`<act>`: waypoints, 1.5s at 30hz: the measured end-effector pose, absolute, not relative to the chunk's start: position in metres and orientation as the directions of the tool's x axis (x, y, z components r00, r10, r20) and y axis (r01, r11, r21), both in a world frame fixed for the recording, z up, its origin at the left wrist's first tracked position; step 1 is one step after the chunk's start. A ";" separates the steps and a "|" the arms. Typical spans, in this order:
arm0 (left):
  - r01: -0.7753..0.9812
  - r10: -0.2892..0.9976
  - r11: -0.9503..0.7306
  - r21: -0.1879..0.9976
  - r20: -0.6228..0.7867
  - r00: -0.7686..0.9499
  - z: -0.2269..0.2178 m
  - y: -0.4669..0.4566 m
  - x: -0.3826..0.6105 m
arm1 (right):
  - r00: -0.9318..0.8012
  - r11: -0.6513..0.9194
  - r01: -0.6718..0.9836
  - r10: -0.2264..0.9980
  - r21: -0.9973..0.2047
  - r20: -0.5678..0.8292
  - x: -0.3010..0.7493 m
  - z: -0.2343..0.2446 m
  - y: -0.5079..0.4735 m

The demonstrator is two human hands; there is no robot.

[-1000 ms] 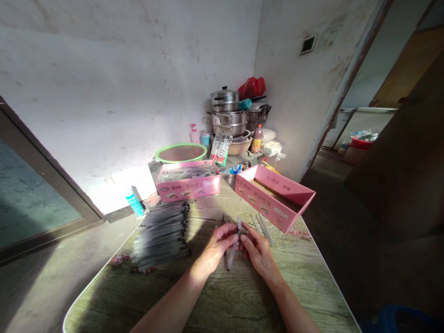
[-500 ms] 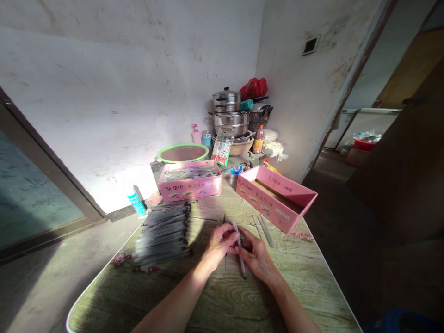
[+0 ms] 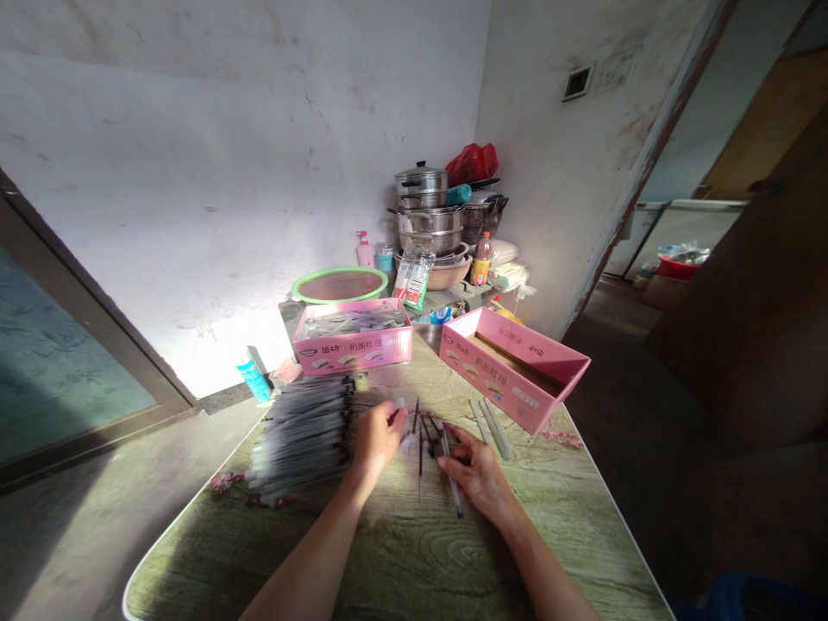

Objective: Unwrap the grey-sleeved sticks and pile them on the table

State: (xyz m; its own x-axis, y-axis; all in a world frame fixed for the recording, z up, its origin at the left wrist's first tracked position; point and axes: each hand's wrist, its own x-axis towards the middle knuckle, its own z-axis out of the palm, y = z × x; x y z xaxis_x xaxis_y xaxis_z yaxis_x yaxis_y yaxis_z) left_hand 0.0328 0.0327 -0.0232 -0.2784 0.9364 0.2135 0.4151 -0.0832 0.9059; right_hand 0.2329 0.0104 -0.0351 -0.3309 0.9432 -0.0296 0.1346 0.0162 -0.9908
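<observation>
My right hand [image 3: 477, 470] rests on the wood-grain table [image 3: 414, 552] and pinches a thin grey pen [image 3: 449, 470] that slants toward me. My left hand [image 3: 377, 437] hovers just left of it, beside a big pile of grey pens [image 3: 303, 435], its fingers curled on a small pale piece that is smeared by motion. Several loose thin refills [image 3: 420, 431] lie between the two hands.
Two pink cardboard boxes stand at the far side: one [image 3: 353, 336] filled with pens, the other [image 3: 514, 366] open at the right. Two pens [image 3: 490, 427] lie beside the right box. Pots [image 3: 427, 216], a green basin [image 3: 340, 285] and bottles crowd the corner.
My left hand has let go of the pen and moved left toward the pile. The right hand keeps the pen, which now slants the other way than a second ago.
</observation>
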 end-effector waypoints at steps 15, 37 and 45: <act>0.163 0.983 -0.134 0.978 0.152 -0.106 -0.017 0.024 0.044 | -0.402 -0.041 0.006 0.915 -0.999 -0.040 0.237 -0.027 0.010; -0.387 0.985 -0.082 0.919 0.014 -0.174 -0.019 0.024 0.044 | -0.403 -0.229 -0.074 0.897 -0.971 -0.181 0.236 -0.038 0.013; -0.381 0.979 -0.092 0.920 0.014 -0.202 -0.017 0.024 0.043 | -0.397 -0.175 -0.056 0.907 -0.983 -0.139 0.236 -0.035 0.010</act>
